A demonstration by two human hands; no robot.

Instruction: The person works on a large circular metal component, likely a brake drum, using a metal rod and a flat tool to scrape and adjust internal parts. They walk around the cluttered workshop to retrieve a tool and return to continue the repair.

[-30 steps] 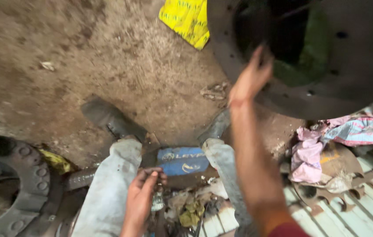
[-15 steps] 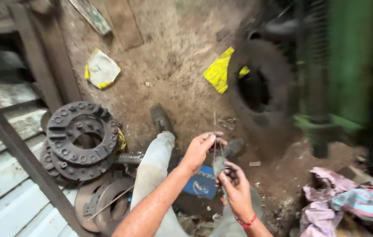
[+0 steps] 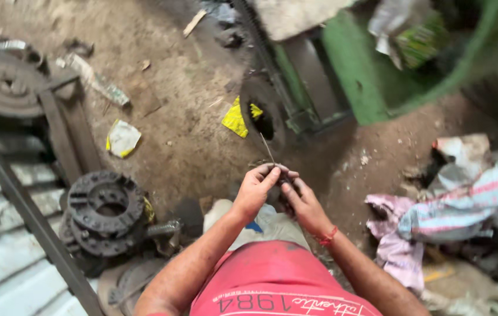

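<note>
My left hand (image 3: 256, 188) and my right hand (image 3: 300, 199) meet in front of my chest, above my knees. Both pinch a small dark part (image 3: 284, 177) between the fingertips. A thin metal wire or rod (image 3: 267, 147) sticks up from that spot toward the small black wheel (image 3: 263, 117). What the dark part is stays hidden by my fingers. A red thread circles my right wrist. A bit of a blue object (image 3: 253, 226) shows under my left forearm.
A stack of black clutch plates (image 3: 103, 212) lies at my left beside a metal bar (image 3: 26, 213). A green machine frame (image 3: 348, 76) stands ahead. Yellow wrappers (image 3: 235, 119) and a paper scrap (image 3: 122, 139) lie on the dirt. Rags (image 3: 436, 216) are heaped at right.
My right hand came down from the large wheel and joined my left hand. Both now hold the small part and wire closer to my body. The view pulled back and upward.
</note>
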